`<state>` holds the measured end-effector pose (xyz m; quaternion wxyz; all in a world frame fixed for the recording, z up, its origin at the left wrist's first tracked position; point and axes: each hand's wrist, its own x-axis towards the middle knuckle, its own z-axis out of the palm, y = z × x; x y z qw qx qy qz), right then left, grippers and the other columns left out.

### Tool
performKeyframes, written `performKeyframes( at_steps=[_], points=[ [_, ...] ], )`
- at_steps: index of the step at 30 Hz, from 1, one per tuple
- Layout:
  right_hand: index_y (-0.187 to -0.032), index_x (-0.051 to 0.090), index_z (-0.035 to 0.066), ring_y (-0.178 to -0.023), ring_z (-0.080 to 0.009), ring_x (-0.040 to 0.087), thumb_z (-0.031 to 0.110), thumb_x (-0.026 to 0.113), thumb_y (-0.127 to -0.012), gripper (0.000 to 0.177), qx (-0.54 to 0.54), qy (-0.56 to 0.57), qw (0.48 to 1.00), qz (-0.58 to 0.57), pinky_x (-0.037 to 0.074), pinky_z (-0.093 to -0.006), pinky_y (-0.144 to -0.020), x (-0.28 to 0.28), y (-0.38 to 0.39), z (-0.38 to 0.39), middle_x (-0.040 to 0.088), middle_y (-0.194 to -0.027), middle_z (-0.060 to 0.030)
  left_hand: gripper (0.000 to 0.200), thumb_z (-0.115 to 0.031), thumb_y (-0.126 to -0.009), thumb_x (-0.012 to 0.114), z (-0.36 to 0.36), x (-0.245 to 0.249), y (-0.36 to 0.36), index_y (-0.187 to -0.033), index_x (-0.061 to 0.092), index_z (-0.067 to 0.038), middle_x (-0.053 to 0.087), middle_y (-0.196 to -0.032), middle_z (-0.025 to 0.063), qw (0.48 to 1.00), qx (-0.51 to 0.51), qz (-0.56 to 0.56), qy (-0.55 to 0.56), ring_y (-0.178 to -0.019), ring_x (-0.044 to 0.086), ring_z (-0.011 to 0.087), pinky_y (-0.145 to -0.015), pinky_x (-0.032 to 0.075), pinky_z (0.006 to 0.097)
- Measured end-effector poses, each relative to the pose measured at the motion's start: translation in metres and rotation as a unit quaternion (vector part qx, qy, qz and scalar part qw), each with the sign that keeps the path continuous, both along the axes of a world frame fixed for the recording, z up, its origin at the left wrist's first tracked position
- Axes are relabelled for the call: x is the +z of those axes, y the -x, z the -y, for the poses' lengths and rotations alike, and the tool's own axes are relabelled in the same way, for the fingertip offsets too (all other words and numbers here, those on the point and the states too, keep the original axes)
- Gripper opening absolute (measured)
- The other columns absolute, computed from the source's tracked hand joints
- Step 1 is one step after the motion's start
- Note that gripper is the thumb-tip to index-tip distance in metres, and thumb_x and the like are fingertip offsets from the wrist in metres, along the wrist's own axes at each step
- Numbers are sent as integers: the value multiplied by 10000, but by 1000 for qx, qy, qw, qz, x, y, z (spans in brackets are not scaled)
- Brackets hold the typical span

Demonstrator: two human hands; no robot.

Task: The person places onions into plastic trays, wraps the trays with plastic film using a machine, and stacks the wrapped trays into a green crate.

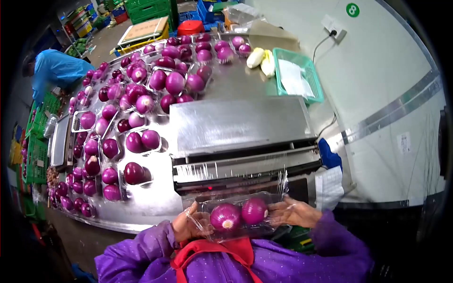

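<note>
A clear tray with two purple onions (226, 217) is held in front of my chest, with plastic film around it. At the tray's left end, my left hand (191, 224) grips the film and edge. My right hand (293, 213) is at the right end, its fingers on the film. Just beyond the tray stands the metal wrapping machine (240, 125), with film edges hanging along its front slot and a small red light lit. Many trays of purple onions (134, 173) lie on the steel table (158, 200) to the left and beyond.
A teal basket (317, 87) with papers stands at the back right beside pale vegetables (256, 57). A scale (60, 140) and green crates (37, 158) are at the left. A person in blue (59, 68) bends at the far left. A white wall rises on the right.
</note>
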<state>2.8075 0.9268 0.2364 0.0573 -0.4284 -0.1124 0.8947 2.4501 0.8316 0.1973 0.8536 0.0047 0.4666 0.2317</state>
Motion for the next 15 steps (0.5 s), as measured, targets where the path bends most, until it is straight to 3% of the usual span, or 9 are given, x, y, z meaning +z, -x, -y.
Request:
performKeyframes(
  at_steps=[2, 5, 8, 9, 12, 14, 15],
  points=[
    [-1240, 423, -64, -1081, -311, 537, 441, 308, -955, 591, -35, 1, 997, -64, 420, -415, -950, -43, -7, 21, 527, -1181, -207, 830, -673, -814, 395, 15, -19, -9, -1233, 426, 43, 511, -1193, 212, 1000, 9, -29, -7, -1090, 515, 349, -966, 389, 458],
    [-1198, 471, -46, -1081, -317, 539, 351, 335, -962, 482, -70, -99, 990, -76, 422, -420, -939, -53, -8, 34, 519, -1205, -209, 684, -576, -872, 386, 25, -25, -13, -1188, 473, 25, 543, -1156, 177, 995, 32, -69, -68, -1069, 532, 311, -936, 418, 452],
    [-1168, 493, -30, -1105, -314, 523, 331, 372, -947, 440, -191, -53, 967, -157, 423, -414, -940, -52, -14, 46, 520, -1209, -199, 569, -479, -908, 378, 31, -11, -15, -1168, 492, 14, 555, -1139, 164, 982, 67, -133, -118, -1044, 546, 297, -915, 435, 443],
    [-1144, 498, -40, -1148, -327, 476, 385, 399, -930, 486, -211, -43, 969, -119, 371, -465, -975, -54, -14, 51, 520, -1194, -196, 544, -453, -912, 377, 37, -10, -14, -1166, 495, 13, 557, -1135, 164, 981, 103, -124, -111, -1036, 549, 297, -911, 438, 441],
    [-1100, 550, 20, -1010, -223, 561, 385, 437, -929, 419, -223, -167, 960, -2, 458, -350, -841, -67, 4, 71, 579, -1105, -111, 503, -414, -921, 333, 43, -4, -19, -1139, 507, 4, 556, -1141, 165, 969, 154, -132, -144, -1026, 553, 299, -896, 440, 436],
    [-952, 574, 38, -731, -84, 565, 279, 522, -916, 249, -257, -276, 918, 120, 460, -226, -644, -62, 32, 81, 597, -835, -15, 517, -436, -923, 308, 45, 2, -19, -1117, 514, -3, 554, -1144, 165, 961, 166, -131, -176, -1034, 548, 302, -899, 434, 436],
    [-908, 565, 37, -680, -72, 539, 239, 531, -913, 204, -278, -311, 897, 145, 442, -217, -604, -67, 39, 85, 577, -777, -5, 560, -501, -921, 264, 45, -9, -16, -1048, 536, -28, 582, -1075, 145, 950, 184, -186, -172, -982, 574, 277, -795, 483, 404]
  ],
)
